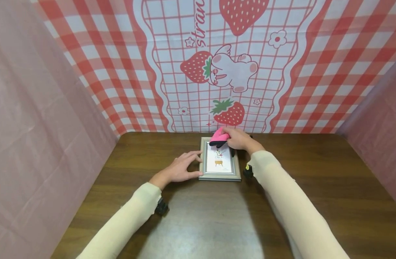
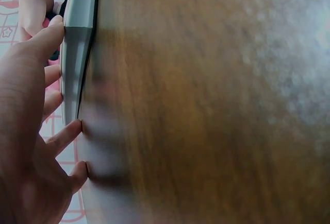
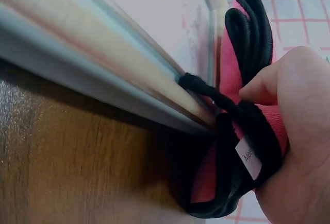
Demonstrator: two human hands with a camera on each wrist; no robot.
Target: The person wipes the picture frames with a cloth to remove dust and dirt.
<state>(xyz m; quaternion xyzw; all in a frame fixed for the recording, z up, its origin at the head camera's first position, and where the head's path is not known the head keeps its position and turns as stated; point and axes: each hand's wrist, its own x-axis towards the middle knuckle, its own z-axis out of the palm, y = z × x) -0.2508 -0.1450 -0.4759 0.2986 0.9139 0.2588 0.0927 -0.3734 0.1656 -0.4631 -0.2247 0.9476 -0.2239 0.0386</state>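
Observation:
A picture frame (image 1: pixel 220 177) lies flat on the brown wooden table. Its print (image 1: pixel 228 158) shows a plant above a small yellow-brown stool. The left hand (image 1: pixel 180 168) rests with spread fingers at the frame's left side; in the left wrist view, thumb and fingers touch the frame's edge (image 2: pixel 77 54). At the far end of the frame the right hand (image 1: pixel 237 139) grips a bunched pink cloth with black trim (image 1: pixel 220 136). In the right wrist view, the folded cloth (image 3: pixel 277 122) shows a white label and a black loop over the frame's edge.
A brown wooden table (image 1: pixel 198 216) spreads around the frame. Behind it hangs a red-and-white checked cloth with strawberries (image 1: pixel 230 113). Pink curtains (image 1: pixel 49 144) stand on both sides. Each wrist wears a dark device, such as the left one (image 1: pixel 161 207).

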